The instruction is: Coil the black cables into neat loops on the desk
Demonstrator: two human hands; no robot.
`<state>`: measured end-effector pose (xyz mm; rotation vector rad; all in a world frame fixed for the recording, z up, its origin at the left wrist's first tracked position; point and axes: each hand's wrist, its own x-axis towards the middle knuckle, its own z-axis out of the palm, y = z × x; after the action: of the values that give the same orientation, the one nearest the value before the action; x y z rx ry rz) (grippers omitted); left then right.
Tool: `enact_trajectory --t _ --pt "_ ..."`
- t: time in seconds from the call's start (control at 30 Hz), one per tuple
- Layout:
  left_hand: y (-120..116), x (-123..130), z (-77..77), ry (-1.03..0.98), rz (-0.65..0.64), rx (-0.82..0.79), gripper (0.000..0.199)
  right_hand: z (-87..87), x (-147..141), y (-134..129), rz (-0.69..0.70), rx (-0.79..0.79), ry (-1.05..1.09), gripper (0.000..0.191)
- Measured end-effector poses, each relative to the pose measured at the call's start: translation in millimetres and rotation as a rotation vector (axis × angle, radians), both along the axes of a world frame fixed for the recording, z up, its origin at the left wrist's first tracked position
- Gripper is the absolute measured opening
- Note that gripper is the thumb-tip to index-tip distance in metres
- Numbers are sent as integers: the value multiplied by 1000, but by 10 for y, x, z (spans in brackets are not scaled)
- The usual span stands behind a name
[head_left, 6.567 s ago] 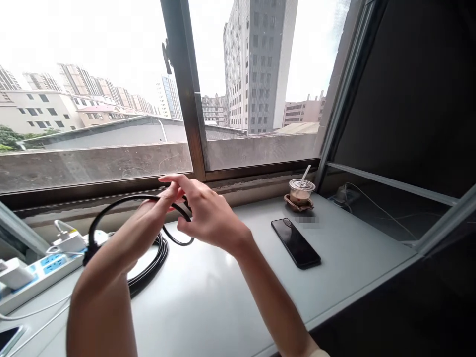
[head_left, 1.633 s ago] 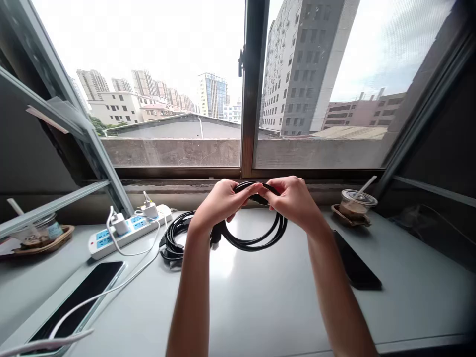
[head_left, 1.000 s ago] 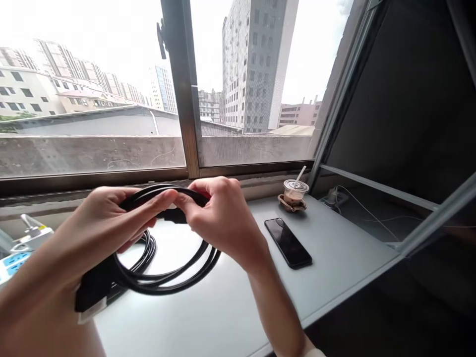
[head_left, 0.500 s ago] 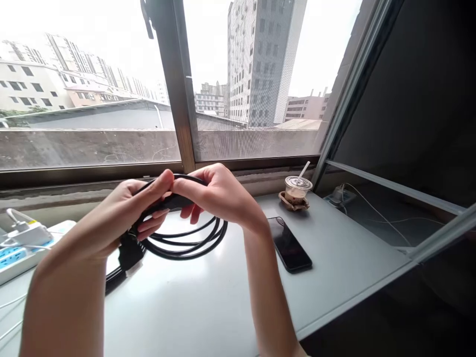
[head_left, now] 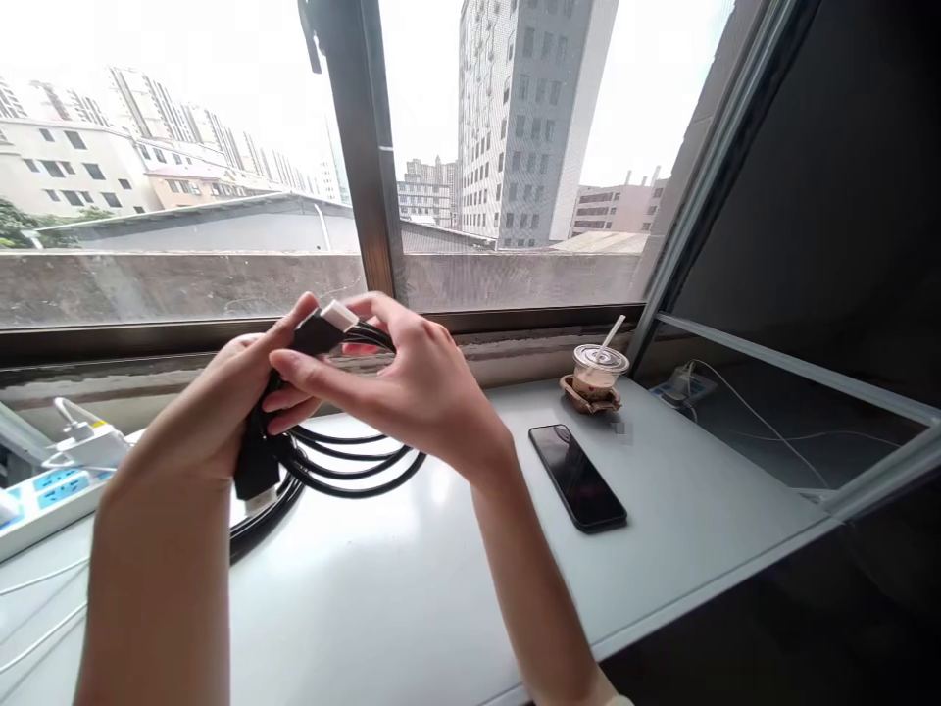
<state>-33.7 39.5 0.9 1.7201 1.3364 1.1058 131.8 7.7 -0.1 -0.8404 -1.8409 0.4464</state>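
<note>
A black cable (head_left: 353,488) is wound in loops and held above the table between both hands. My left hand (head_left: 242,392) is closed around the bundle, its thumb along a black connector (head_left: 315,336) with a whitish end cap (head_left: 340,315) pointing up and right. Another black connector (head_left: 254,461), its pale cap facing down, hangs under the left palm. My right hand (head_left: 422,392) curls over the top of the loops, thumb stretched across to the bundle beside the left fingers. Part of the coil is hidden behind the hands.
On the white table (head_left: 353,608) a black phone (head_left: 578,478) lies to the right. Behind it a lidded drink cup (head_left: 599,365) with a straw sits in a cardboard holder (head_left: 589,396). A power strip (head_left: 63,490) with plugged-in chargers is at left, below the window.
The capped connector has come into view between the hands, pointing upward. My right hand has shifted its grip, with the thumb now lower across the bundle. The view has turned slightly left.
</note>
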Motion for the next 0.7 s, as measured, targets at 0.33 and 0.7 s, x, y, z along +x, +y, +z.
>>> enact_trajectory --t 0.33,0.7 --pt "-171 42 51 -353 -339 -58 48 -38 -139 131 -46 255 88 23" --pt "-193 -257 2 -68 -536 -117 30 -179 -85 409 -189 154 419 33"
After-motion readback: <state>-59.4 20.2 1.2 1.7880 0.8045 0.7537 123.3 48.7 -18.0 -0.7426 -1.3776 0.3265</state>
